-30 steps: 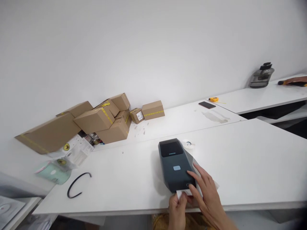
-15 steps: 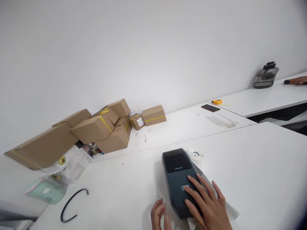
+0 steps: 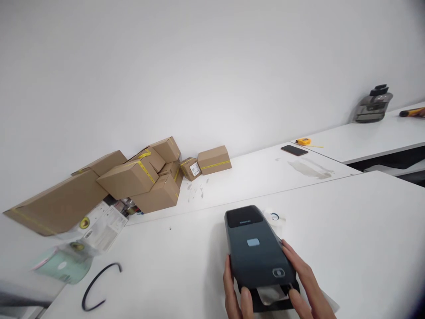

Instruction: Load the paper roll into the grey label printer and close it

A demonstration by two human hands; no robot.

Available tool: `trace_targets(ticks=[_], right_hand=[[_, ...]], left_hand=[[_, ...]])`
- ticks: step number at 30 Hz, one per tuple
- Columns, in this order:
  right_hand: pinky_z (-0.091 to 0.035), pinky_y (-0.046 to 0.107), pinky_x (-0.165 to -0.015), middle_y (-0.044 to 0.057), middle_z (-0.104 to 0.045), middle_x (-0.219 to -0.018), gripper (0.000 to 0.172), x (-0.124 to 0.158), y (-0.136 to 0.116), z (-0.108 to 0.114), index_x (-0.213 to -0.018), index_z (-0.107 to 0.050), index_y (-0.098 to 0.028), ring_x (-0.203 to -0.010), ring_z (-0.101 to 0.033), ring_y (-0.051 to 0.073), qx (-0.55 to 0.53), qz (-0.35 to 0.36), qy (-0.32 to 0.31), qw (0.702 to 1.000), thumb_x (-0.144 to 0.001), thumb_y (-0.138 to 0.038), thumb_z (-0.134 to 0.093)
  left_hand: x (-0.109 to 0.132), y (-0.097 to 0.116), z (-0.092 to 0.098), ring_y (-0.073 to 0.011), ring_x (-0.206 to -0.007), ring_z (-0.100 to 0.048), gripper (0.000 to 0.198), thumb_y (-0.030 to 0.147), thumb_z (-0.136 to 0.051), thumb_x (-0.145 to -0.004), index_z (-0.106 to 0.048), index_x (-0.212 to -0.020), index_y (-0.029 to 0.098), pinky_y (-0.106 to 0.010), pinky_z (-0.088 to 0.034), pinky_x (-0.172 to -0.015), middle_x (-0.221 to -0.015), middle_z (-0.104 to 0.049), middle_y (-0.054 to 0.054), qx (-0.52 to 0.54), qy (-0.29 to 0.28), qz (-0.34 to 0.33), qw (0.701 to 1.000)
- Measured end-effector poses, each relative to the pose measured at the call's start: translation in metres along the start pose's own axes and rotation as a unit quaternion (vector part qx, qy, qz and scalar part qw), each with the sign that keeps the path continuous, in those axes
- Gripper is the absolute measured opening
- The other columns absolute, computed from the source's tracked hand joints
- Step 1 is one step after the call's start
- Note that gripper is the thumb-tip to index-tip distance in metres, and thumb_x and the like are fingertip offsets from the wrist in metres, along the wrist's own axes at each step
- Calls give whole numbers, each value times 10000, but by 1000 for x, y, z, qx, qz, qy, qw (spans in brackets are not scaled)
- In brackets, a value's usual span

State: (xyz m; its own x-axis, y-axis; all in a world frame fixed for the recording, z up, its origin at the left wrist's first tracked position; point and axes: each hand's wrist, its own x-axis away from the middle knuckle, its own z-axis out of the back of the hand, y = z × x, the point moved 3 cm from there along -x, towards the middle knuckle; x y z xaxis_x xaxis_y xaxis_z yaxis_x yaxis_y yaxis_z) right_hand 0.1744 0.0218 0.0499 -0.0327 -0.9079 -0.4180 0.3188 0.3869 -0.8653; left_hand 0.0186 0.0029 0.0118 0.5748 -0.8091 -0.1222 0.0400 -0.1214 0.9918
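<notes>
Printer: a dark blue-grey printer point(image 3: 239, 261), low and just right of centre in the frame, on the white table point(image 3: 179, 270); a gap shows under the front edge of its top.
Button: a pale blue button point(image 3: 253, 242) in the middle of the top.
Paper: a whitish piece of paper point(image 3: 271, 294) shows in the front gap.
Left hand: the left hand point(image 3: 236, 294) holds the printer by its left front corner, fingers along the side, thumb at the front edge.
Right hand: the right hand point(image 3: 308, 288) holds the right front corner, fingers along the side, thumb at the front gap.
Roll: a small white roll point(image 3: 270, 212) just beside the printer's far right corner.
Headband: a thin dark headband point(image 3: 86, 292), curved open, at lower left.
Packets: a plastic packet point(image 3: 109, 226) and a mint-green bag point(image 3: 64, 266), left of the frame.
Boxes: a pile of brown boxes point(image 3: 124, 179) left of centre, against the wall.
Phone: a dark phone point(image 3: 294, 150), right of centre, near a yellow tape measure point(image 3: 303, 141).
Jug: a grey see-through jug point(image 3: 372, 108) at upper right.
</notes>
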Motion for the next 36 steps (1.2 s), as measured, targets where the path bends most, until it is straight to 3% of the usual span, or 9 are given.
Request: trace_targets(ticks=[7,10,14,18,21,24,27,32,36], right_hand=[[-406,556,-1097,107,-327,-1615,619,-103,-18,-2,-1582,-204,-302,-1434,-383,338,127,245,2,961,-1011,-391,-425],[-443,518,-1061,135,-452,-1535,609,-153,-25,-11,-1575,-215,-269,-1372,-470,318,168,272,32,947,-1017,-398,-424],[-509,526,-961,150,-557,-1439,594,-200,-32,-22,-1567,-229,-242,-1267,-573,330,218,228,24,949,-1029,-452,-367],[-491,528,-987,185,-515,-1467,605,-199,-34,-17,-1538,-275,-192,-1331,-510,345,200,253,98,941,-1007,-424,-449],[-497,438,-960,137,-676,-1212,317,-172,-23,-15,-1297,-544,-209,-1173,-610,278,152,321,134,925,-993,-266,-474],[-502,376,-811,93,-733,-970,258,-145,0,-36,-1065,-653,-205,-915,-671,233,241,311,-98,914,-987,-180,-408],[-472,385,-789,102,-753,-916,260,-126,25,-58,-951,-705,-177,-862,-681,251,338,266,-297,853,-913,-103,-458],[-390,499,-958,187,-768,-858,219,-122,41,-73,-883,-753,-103,-941,-696,344,389,243,-374,806,-852,-119,-537],[-330,510,-1025,205,-773,-877,235,-123,47,-81,-896,-764,-83,-933,-709,332,405,229,-427,775,-795,-73,-552]], left_hand=[[-81,47,-12,-235,-1341,-526,605,563,-398,-975,-418,-1469,214,-356,-402,-1111,-1408,-598,-119,7,-16,-53,998],[-106,41,-25,-261,-1329,-524,522,486,-513,-939,-537,-1357,175,-390,-386,-1117,-1400,-594,-143,-82,-72,-55,993],[-112,19,-38,-296,-1406,-442,620,403,-643,-846,-516,-1400,156,-401,-325,-1163,-1486,-527,-152,-167,-137,-29,976],[-107,10,-37,-296,-1432,-416,698,415,-640,-846,-438,-1464,160,-394,-319,-1166,-1538,-472,-142,-186,-134,-13,973],[-106,11,-36,-312,-1424,-424,706,451,-600,-876,-406,-1483,147,-419,-327,-1159,-1541,-465,-152,-203,-139,-12,969],[-108,11,-37,-309,-1423,-426,694,444,-562,-901,-371,-1503,156,-414,-341,-1151,-1558,-446,-143,-225,-154,-5,962],[-109,8,-39,-303,-1424,-431,704,388,-506,-931,-262,-1553,166,-412,-352,-1142,-1582,-410,-140,-259,-164,-6,952],[-108,3,-39,-275,-1438,-427,721,318,-330,-994,23,-1601,154,-403,-368,-1130,-1602,-368,-160,-267,-172,-41,947],[-109,-1,-38,-274,-1429,-444,728,322,-340,-987,6,-1603,150,-401,-385,-1122,-1588,-392,-159,-259,-166,-47,950]])
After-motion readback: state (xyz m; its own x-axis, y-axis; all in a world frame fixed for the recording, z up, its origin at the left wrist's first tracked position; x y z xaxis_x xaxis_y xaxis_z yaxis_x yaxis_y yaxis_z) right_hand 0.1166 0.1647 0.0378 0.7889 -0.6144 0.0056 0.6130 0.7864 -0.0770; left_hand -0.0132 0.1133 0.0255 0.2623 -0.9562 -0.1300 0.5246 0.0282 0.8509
